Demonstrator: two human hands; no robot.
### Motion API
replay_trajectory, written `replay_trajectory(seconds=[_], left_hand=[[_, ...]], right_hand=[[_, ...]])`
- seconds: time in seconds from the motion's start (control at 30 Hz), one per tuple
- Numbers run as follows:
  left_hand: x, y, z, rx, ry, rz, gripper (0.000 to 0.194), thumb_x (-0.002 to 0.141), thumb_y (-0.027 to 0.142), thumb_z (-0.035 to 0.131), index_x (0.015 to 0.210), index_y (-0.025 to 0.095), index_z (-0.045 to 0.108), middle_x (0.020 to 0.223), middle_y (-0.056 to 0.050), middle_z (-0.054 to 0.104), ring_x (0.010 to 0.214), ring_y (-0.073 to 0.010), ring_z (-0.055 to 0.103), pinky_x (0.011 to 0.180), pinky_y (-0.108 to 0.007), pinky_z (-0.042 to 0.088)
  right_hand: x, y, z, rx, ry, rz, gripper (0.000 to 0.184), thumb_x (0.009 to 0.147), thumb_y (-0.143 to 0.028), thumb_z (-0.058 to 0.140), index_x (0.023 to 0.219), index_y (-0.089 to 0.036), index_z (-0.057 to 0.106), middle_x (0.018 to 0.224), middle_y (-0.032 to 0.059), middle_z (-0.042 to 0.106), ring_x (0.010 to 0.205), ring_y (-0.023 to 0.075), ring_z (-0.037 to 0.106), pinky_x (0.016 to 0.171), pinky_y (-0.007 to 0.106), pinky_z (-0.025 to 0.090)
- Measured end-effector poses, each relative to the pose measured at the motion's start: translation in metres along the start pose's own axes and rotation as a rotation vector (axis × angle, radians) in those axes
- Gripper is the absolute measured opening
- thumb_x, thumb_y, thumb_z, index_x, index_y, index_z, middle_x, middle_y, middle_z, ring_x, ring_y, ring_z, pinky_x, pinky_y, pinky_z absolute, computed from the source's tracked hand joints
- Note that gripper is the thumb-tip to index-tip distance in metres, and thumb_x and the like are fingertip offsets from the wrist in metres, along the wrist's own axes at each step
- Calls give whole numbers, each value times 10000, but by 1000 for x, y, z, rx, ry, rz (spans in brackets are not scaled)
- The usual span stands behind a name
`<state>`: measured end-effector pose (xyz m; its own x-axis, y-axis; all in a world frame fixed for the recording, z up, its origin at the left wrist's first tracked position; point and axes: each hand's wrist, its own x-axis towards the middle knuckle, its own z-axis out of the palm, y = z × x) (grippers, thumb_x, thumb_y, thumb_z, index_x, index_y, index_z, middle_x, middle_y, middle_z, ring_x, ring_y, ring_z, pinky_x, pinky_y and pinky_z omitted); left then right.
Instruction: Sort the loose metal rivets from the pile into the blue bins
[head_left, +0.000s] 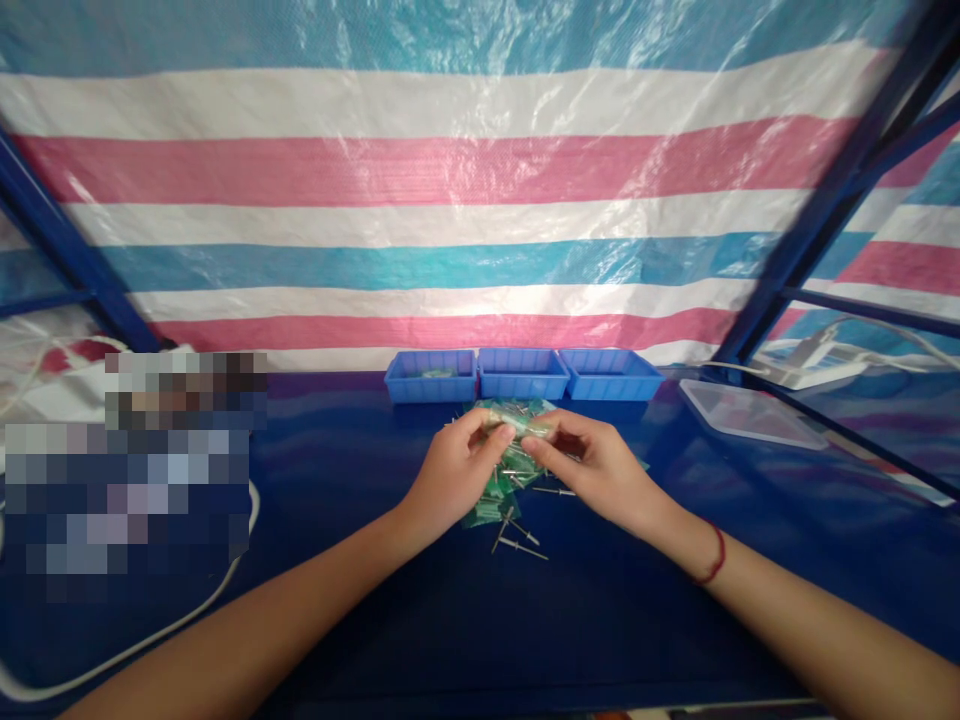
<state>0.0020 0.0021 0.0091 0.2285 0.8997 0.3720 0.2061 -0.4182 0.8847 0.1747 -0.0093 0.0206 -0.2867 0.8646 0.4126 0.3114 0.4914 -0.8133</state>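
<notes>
Between my left hand [474,452] and my right hand [581,455] is a small clear plastic bag [523,428] with a greenish tint. Both hands pinch it with thumb and fingers, one at each end; its contents are hard to make out. Under and behind the hands lies a pile of green-tinted plastic bags [491,508] mixed with loose metal rivets. Several blind rivets [523,548] lie on the blue table on the near side of the pile. Another rivet [553,491] rests just below my right hand.
Three blue plastic bins [523,385] stand in a row behind the pile; the left one holds some greenish bags. A translucent lid or tray [750,415] lies at right, near a white power strip [814,360]. A white cable [187,615] curves along the left. Blue frame posts flank the table.
</notes>
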Motion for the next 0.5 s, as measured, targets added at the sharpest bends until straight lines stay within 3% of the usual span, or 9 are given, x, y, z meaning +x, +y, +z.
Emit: replay_trajectory(seconds=[0.1,0.2,0.27,0.37,0.5], left_hand=[[27,-7,-16,46,136,23,259,845,407,508,821,163,591,737,-23,627,680,-159,594,606,-265,476],[64,-16,-42,246,311,71,259,834,380,512,923,154,600,806,-49,655,771,-190,623,694,-293,477],[84,-24,-58,467,447,45,393,817,356,533,1153,152,515,794,-49,650,742,-211,624,698,-323,473],[101,-32,-70,772,433,-22,459,837,351,492,1257,169,455,854,-86,656,849,-280,620,780,-417,457],[101,-32,-65,1030,448,-28,477,838,380,470,1261,161,478,1195,-190,564,1162,-407,436,882,-579,370]], right_hand=[[9,0,-26,-111,55,-7,301,851,-433,524,985,-168,577,707,19,614,598,131,539,560,264,437],[18,5,-63,-491,83,-9,265,860,-397,494,871,-160,612,693,33,634,576,130,540,545,264,404],[22,11,-85,-690,-64,45,243,842,-362,511,801,-155,630,693,42,648,598,141,562,558,266,405],[23,23,-105,-813,-275,177,252,815,-364,530,797,-148,658,745,66,676,646,166,604,574,273,437],[19,34,-114,-788,-464,273,391,770,-297,563,1125,-150,634,1025,114,676,832,213,651,680,293,499]])
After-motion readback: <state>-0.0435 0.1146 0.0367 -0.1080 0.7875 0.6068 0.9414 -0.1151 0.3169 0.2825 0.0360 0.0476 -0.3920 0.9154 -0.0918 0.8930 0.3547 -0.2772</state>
